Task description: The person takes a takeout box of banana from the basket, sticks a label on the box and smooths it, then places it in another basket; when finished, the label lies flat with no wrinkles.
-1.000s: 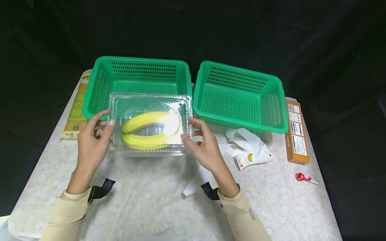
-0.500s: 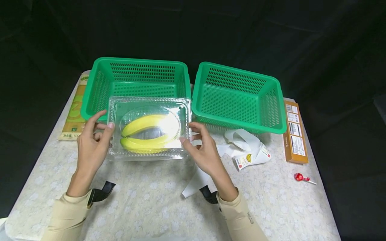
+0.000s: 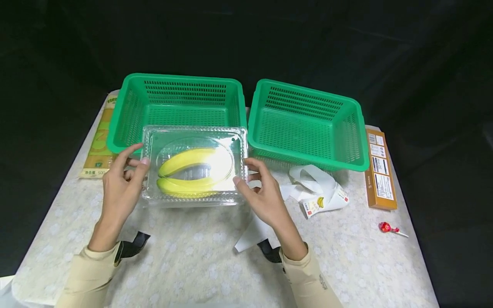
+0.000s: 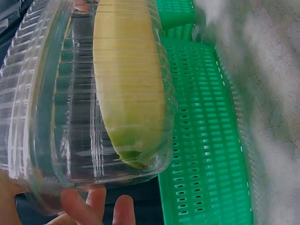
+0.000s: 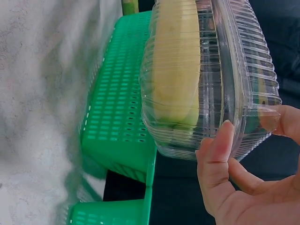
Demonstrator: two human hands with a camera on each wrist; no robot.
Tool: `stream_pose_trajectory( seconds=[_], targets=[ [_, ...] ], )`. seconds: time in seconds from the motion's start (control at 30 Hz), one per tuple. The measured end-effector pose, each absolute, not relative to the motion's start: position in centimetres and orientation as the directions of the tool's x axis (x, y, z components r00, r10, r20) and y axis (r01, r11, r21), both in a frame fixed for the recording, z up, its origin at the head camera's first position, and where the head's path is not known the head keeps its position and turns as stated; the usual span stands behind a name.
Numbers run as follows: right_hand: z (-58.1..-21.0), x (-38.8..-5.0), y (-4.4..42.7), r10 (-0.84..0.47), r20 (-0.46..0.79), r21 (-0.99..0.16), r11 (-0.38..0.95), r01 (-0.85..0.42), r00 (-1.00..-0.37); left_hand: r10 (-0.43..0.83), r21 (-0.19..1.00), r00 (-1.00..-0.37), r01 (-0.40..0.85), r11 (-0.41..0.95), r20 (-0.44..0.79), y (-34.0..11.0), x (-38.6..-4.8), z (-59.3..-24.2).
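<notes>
A clear plastic clamshell box (image 3: 192,133) with two bananas (image 3: 188,186) inside is held up off the table, its lid closed. My left hand (image 3: 121,188) grips its left end, thumb on top and fingers at the side. At the opposite end, my right hand (image 3: 265,194) pinches the edge between thumb and fingers. The left wrist view has the box (image 4: 79,117) side-on, with one banana (image 4: 129,84) against its ribbed wall. Through the right wrist view the fingers and thumb of the right hand (image 5: 253,187) touch the box's rim.
Two green baskets (image 3: 185,79) (image 3: 308,160) stand behind the box. A white paper strip with a banana print (image 3: 325,201) lies right of my right hand. Farther right are an orange-brown box (image 3: 379,171) and a red lollipop (image 3: 384,227). A yellow-green packet (image 3: 96,147) lies at the left.
The box has come slightly lower and nearer in the head view, with both hands still holding its ends. The other things on the table stay where they were.
</notes>
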State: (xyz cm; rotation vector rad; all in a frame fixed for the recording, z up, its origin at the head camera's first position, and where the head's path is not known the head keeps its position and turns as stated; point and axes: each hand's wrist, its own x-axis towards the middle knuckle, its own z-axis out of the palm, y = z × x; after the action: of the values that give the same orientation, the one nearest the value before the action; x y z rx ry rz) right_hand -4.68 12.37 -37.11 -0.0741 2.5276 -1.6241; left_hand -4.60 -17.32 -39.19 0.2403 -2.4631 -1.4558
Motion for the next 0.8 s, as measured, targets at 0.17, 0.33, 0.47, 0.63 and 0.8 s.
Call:
stream_pose_trajectory(
  seconds=[0.17,0.33,0.47,0.63,0.8],
  targets=[
    [-37.15,-4.60,12.42,-0.117,-0.087,-0.914,0.404,0.032,-0.989,-0.281,0.873,-0.949,-0.013,0.487,0.143,-17.17,-4.74,-39.19],
    [-37.25,-4.46,12.57,-0.121,-0.075,-0.911,0.411,0.019,-0.990,-0.282,0.882,-0.949,-0.007,0.471,0.143,-17.12,-4.70,-39.14],
    [-37.33,-4.21,12.72,-0.100,-0.080,-0.909,0.416,0.031,-0.992,-0.264,0.882,-0.953,0.009,0.470,0.150,-17.00,-4.63,-39.13],
    [-37.32,-3.91,12.84,-0.096,-0.094,-0.911,0.409,0.047,-0.991,-0.262,0.887,-0.953,0.014,0.462,0.152,-16.91,-4.57,-39.23],
    [-37.42,-3.77,12.78,-0.102,-0.101,-0.912,0.407,0.051,-0.990,-0.267,0.888,-0.953,0.006,0.460,0.145,-16.93,-4.48,-39.35]
  ],
)
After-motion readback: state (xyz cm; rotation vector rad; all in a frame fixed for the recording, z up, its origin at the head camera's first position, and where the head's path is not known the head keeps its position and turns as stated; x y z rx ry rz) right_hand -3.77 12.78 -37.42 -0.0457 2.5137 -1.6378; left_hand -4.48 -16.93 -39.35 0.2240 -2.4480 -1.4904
